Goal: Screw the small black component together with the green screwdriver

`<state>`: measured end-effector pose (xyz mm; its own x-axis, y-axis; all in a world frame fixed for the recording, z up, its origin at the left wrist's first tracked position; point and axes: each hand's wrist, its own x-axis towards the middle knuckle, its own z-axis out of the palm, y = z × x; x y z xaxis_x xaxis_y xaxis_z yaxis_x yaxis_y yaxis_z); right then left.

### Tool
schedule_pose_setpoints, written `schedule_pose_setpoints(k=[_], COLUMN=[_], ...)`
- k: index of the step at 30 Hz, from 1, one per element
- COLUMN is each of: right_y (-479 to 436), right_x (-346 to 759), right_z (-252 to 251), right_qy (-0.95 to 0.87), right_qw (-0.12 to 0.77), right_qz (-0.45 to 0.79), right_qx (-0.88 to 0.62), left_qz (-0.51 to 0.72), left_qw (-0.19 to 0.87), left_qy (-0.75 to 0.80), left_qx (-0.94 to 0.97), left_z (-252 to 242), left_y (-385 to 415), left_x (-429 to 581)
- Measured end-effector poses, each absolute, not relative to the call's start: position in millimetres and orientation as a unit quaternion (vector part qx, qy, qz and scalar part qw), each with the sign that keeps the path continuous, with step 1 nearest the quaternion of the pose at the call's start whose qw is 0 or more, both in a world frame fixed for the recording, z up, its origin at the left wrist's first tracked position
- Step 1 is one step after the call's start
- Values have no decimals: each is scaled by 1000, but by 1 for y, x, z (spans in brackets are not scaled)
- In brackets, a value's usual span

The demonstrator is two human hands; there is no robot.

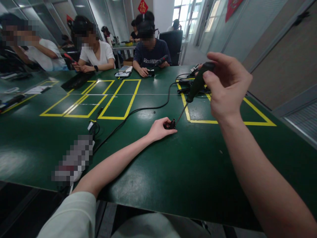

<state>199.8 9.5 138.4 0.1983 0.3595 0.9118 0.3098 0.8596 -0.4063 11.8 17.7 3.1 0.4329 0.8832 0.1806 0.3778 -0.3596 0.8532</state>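
Note:
My right hand is closed around the dark green handle of a screwdriver. The tool slants down to the left, and its thin metal shaft ends at a small black part. Whether the tip sits in a screw is too small to tell. Low over the green table, my left hand grips that black part between thumb and fingers. The part has a short round stub pointing up; its lower side is hidden by my fingers.
A black cable crosses the table to a pixelated power strip at left. Yellow tape marks rectangles. Black items lie behind the screwdriver. Across the table, a person in a dark shirt and others in white work.

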Motion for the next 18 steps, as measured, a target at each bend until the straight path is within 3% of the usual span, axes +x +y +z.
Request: schedule_pose_setpoints(k=[7, 18], right_y=[5, 2], right_x=[197, 207], right_z=[138, 140], right_qy=[-635, -621], right_qw=[730, 749], right_qz=[54, -23], right_qx=[-248, -232], left_qz=[335, 343], left_qw=[379, 389], left_qy=[418, 435], left_qx=[754, 736], left_z=[4, 0], left_y=[16, 19], left_x=[13, 13])
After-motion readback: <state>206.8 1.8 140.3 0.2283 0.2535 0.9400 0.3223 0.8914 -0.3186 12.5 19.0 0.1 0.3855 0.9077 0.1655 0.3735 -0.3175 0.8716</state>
